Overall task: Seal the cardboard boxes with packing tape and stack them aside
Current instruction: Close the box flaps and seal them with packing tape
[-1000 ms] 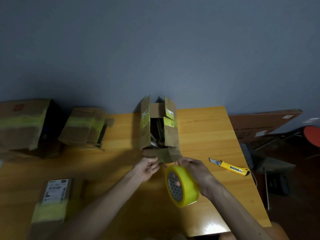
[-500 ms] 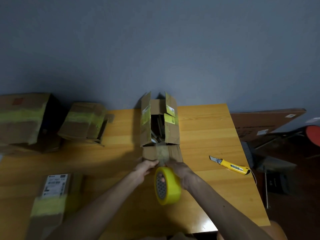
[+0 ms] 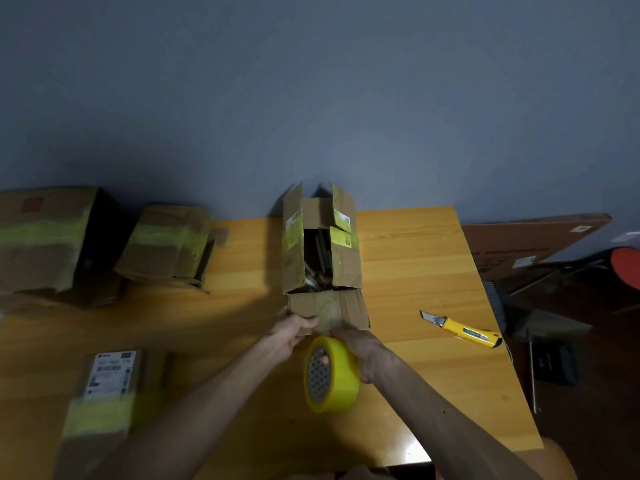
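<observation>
labelled box [image 3: 107,393]: lower left of frame, nearest, flat on the counter [image 3: 433,271], yellow tape band across it; looks sealed.
tape roll [image 3: 332,374]: lower centre, yellow, lifted off the counter, standing on edge, just below the open box.
right hand [image 3: 362,351]: wrapped round the tape roll, a fingertip showing inside the core; clamped on it.
left hand [image 3: 294,329]: centre, touching the lower left edge of the near flap [image 3: 329,306]; fingers look curled, cannot tell whether it pinches or only presses.
near flap: hangs toward the viewer, dull patch of tape on its face; tape end itself too blurred to see.
knife [image 3: 460,329]: right of centre, yellow, blade out, lying well apart from both hands.
open box [image 3: 322,254]: centre, back part of the counter, side flaps upright, contents visible; not sealed.
step: judged as anchoring the tape on the near face before running it over the top.
how to do it well: fold the flaps shut first, side flaps last; press the tape end flat, keep the roll low and taut, pull straight along the seam, rub it down, then cut with the knife.
risk: flaps spring up; box slides if not braced.
taped boxes [image 3: 166,244]: upper left, two with yellow bands, set aside.
</observation>
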